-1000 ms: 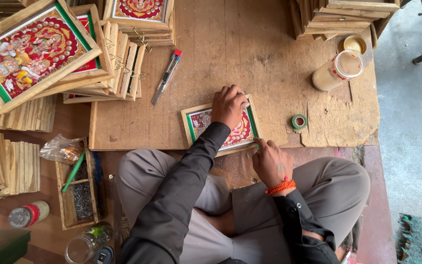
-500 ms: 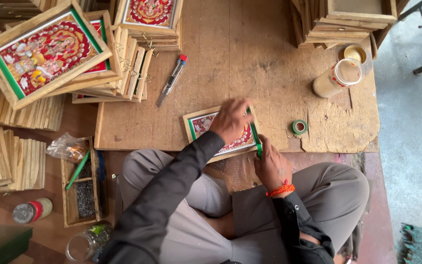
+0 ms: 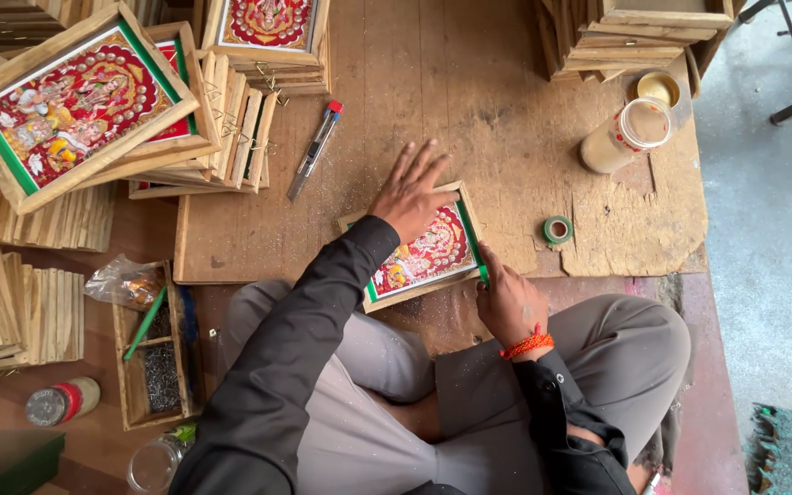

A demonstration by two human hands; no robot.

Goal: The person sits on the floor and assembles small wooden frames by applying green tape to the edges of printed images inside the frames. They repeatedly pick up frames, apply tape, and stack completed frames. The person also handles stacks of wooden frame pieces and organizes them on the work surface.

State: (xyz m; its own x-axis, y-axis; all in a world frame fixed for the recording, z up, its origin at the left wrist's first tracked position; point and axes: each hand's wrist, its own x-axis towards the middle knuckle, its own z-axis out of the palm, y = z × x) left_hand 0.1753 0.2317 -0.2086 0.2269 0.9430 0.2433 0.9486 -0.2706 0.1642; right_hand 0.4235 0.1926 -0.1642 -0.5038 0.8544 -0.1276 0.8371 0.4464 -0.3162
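At near edge of wooden counter: small framed picture lies flat. Left hand on top, fingers spread wide, pinning it. Right hand at frame's 4 o'clock corner, fingers pinched on green edging strip, likely pressing it down. Tape roll at 3 o'clock, within reach.

Red and gold patterned picture with green border in pale wood frame, green tape roll beside it, orange wrist thread, black sleeves.
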